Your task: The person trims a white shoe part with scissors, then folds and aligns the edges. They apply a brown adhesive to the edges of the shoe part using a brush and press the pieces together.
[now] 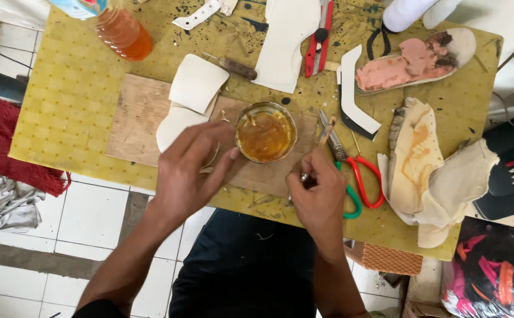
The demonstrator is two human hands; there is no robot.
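Head view: left hand spread flat over a white cut piece on the wooden board, thumb touching the amber glue tin at board's right end. Right hand just right of tin, fingers pinched around a thin brush. Scissors lying near, further right.
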